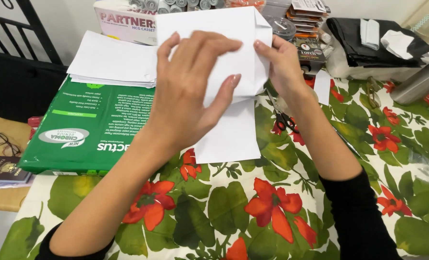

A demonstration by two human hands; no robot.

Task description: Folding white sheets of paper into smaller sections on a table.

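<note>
Floral tablecloth (272, 212) spread under everything. Green paper ream pack (87, 127) at left, loose white sheets (111, 60) stacked on top. Folded white paper (224, 48) raised above table centre, pinched between left hand (188, 96), fingers splayed across front, and right hand (281, 62), gripping folded edge. Scissors (281, 118) beneath right wrist.

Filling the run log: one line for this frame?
left hand: pressing white paper sheet | right hand: gripping sheet's folded edge | scissors: on floral tablecloth | green paper ream: left
</note>
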